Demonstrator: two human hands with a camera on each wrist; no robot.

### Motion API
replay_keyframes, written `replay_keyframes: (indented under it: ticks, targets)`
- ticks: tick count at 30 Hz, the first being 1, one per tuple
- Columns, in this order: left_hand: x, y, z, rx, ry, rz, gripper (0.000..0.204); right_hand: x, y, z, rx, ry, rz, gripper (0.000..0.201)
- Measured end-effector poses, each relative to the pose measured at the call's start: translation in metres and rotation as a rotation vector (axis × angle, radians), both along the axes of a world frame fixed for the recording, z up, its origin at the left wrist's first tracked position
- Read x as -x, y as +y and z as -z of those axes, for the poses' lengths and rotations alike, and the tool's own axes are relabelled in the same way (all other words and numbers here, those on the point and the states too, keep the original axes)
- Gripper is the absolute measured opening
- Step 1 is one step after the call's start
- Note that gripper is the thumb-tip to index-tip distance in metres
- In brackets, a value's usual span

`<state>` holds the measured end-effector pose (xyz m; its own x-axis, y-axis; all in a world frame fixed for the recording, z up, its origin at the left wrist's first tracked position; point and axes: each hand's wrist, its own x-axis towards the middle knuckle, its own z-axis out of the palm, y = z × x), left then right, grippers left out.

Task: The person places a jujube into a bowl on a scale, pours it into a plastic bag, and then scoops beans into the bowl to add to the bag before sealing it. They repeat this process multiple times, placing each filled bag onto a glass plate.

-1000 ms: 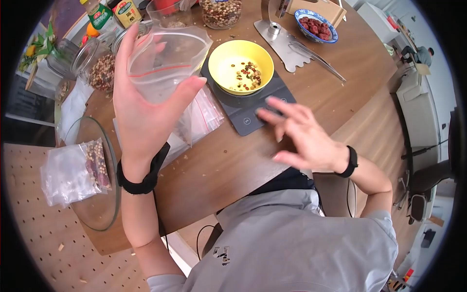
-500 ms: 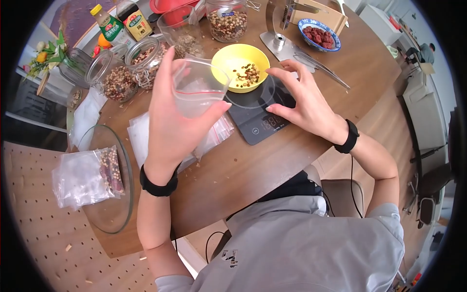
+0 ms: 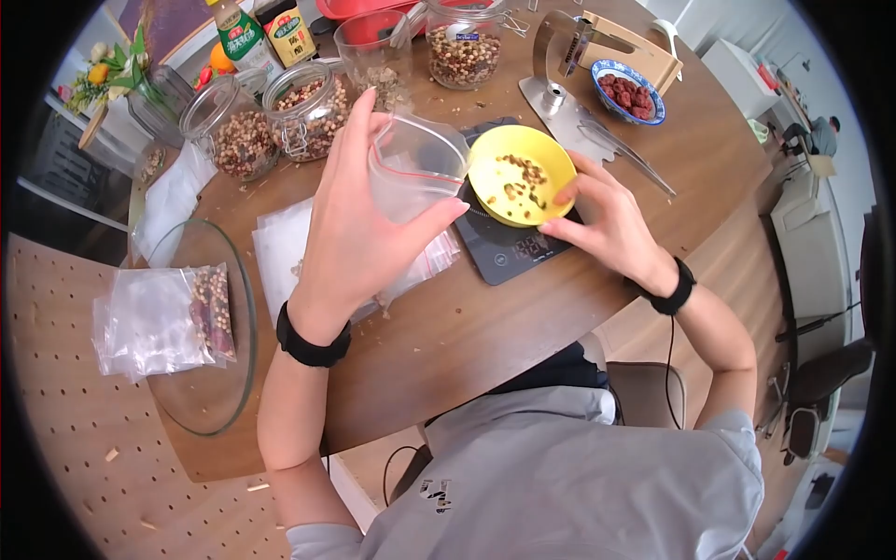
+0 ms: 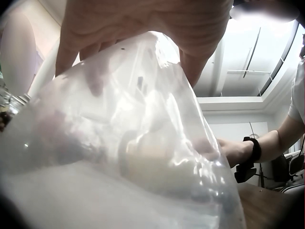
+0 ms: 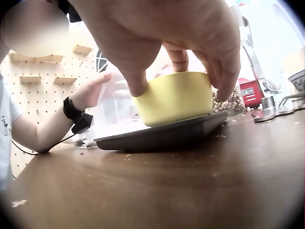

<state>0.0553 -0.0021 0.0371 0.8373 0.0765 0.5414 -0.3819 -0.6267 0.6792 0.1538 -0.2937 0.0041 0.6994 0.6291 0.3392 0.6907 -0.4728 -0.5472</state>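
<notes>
My left hand [image 3: 359, 224] holds a clear zip bag [image 3: 415, 154] with a red seal line, its fingers and thumb spread around the wide mouth. In the left wrist view the clear bag [image 4: 124, 143] hangs below the palm. My right hand [image 3: 611, 219] grips the yellow bowl [image 3: 495, 177] at its right side, thumb at the near rim. A small heap of mixed beans [image 3: 523, 177] lies in the bowl. The bowl is close over the dark kitchen scale [image 3: 495, 266], its left rim next to the bag's mouth.
Glass jars of beans [image 3: 243, 140] stand behind the left hand. Flat zip bags [image 3: 280, 243] lie under it. A glass plate [image 3: 247, 373] carries filled bags [image 3: 159, 322] at the left. Metal tongs [image 3: 644, 168] and a blue-white bowl [image 3: 602, 70] of red dates are at right.
My right hand has gone from above the scale's buttons to the yellow bowl and now grips it. The bowl has shifted rightward and nearer over the scale. The left hand keeps the bag.
</notes>
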Motion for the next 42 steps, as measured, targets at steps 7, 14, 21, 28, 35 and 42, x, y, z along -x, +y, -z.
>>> replay_keyframes:
  ticks: [7, 14, 21, 28, 35, 42]
  targets:
    - [0.0, -0.005, 0.005, 0.013, 0.018, 0.034, 0.111, 0.004, -0.025, -0.021, -0.184, 0.13, 0.045, 0.033]
    - [0.004, -0.012, 0.008, -0.009, 0.113, 0.019, 0.113, 0.004, 0.013, -0.097, -0.102, -0.011, -0.078, 0.036]
    - [-0.002, -0.006, 0.016, 0.1, 0.006, 0.0, 0.116, 0.01, 0.076, -0.155, 0.244, -0.503, -0.351, 0.043]
    - [-0.01, -0.001, 0.01, 0.293, -0.253, 0.067, 0.109, 0.012, 0.089, -0.168, 0.294, -1.14, -0.69, 0.03]
    - [-0.005, -0.004, 0.009, 0.269, -0.225, 0.026, 0.109, 0.003, 0.072, -0.154, 0.117, -0.907, -0.493, 0.027]
    - [-0.005, 0.007, 0.002, 0.245, -0.331, -0.056, 0.116, -0.025, 0.042, -0.074, -0.339, 0.078, -0.028, 0.03]
